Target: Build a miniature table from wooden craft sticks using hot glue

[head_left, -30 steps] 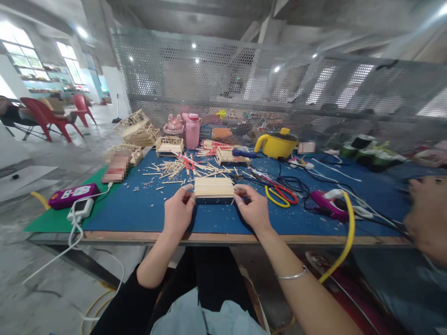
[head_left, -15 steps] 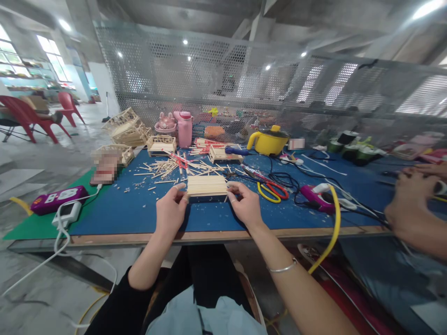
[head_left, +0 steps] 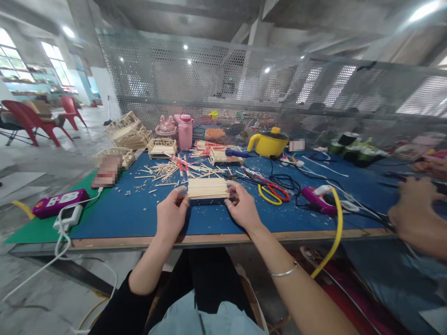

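A flat panel of pale wooden sticks (head_left: pixel 208 188) lies level between my two hands, just above or on the blue table mat (head_left: pixel 132 221). My left hand (head_left: pixel 172 207) pinches its left end between thumb and fingers. At the right end, my right hand (head_left: pixel 240 204) grips it the same way. Loose sticks (head_left: pixel 164 171) are scattered behind the panel. Scissors with yellow and red handles (head_left: pixel 274 193) lie to the right of my right hand. A small stick frame (head_left: pixel 225 156) stands farther back, with a blue tool (head_left: pixel 237 152) resting on it.
More stick frames (head_left: pixel 129 132) are piled at the back left. A pink bottle (head_left: pixel 184 132) and yellow pot (head_left: pixel 269 142) stand at the back. Purple power strip (head_left: pixel 319 200) and cables lie right; a phone (head_left: pixel 107 170) lies left. Another person's hands (head_left: pixel 415 204) are at far right.
My right thumb and fingers have shifted slightly at the panel's right end. The panel stays in both hands. The other person's hands have moved a little.
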`<state>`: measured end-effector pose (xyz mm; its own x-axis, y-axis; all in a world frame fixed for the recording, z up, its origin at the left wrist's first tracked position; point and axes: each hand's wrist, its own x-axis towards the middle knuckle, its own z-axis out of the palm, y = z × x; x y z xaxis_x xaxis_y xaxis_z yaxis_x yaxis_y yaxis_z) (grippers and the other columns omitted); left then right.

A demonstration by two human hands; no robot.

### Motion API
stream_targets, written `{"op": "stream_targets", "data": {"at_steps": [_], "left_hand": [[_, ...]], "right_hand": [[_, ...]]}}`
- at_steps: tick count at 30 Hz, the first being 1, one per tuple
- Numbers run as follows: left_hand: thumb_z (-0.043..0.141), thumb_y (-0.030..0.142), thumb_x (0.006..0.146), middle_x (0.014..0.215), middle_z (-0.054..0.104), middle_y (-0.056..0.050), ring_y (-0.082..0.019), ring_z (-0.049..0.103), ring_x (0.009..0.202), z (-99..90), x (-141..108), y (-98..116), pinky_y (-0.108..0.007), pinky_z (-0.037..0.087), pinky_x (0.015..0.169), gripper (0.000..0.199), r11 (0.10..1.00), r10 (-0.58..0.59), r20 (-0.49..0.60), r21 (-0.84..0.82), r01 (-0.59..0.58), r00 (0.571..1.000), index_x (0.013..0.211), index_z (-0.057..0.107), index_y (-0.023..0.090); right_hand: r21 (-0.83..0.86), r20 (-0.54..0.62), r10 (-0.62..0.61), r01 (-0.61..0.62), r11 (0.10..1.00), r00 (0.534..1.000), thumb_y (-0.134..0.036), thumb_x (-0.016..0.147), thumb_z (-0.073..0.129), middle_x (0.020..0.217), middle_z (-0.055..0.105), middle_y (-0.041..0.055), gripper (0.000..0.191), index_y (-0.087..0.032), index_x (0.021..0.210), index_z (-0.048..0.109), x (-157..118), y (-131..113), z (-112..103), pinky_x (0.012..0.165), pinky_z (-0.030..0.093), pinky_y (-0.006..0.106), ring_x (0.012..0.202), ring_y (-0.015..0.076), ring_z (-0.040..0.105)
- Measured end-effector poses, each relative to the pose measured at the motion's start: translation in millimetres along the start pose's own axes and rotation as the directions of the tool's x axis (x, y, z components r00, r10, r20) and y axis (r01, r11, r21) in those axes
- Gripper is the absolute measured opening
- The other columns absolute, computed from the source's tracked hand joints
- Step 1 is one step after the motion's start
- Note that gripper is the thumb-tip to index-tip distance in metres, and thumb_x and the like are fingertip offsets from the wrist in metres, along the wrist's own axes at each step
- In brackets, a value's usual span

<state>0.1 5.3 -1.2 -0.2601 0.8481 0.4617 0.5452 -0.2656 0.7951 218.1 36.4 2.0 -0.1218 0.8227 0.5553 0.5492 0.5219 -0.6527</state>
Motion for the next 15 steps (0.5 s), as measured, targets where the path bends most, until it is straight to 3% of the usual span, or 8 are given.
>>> {"op": "stream_targets", "data": {"at_steps": [11,15], "left_hand": [[0.057,0.023,0.08,0.083,0.073,-0.001,-0.016,0.069,0.076,-0.9,-0.6,2.3,-0.027,0.051,0.075,0.03,1.0,0.019,0.006,0.023,-0.019,1.0,0.109,0.062,0.02],[0.057,0.023,0.08,0.083,0.073,-0.001,-0.016,0.069,0.076,-1.2,-0.7,2.7,-0.028,0.051,0.076,0.029,1.0,0.015,0.011,0.018,-0.016,1.0,0.109,0.062,0.02]], "right_hand": [[-0.055,-0.069,-0.004,0.0,0.998,0.998,-0.014,0.073,0.052,0.09,0.063,0.002,0.047,-0.024,0.119,0.052,-3.2,-4.5,-3.0,0.063,0.052,0.025,0.074,0.0157,0.063],[-0.086,-0.108,-0.029,0.02,0.996,0.994,-0.014,0.071,0.053,0.096,0.063,0.0041,0.048,-0.023,0.118,0.052,-4.0,-6.3,-3.7,0.061,0.051,0.025,0.077,0.0163,0.062]]}}
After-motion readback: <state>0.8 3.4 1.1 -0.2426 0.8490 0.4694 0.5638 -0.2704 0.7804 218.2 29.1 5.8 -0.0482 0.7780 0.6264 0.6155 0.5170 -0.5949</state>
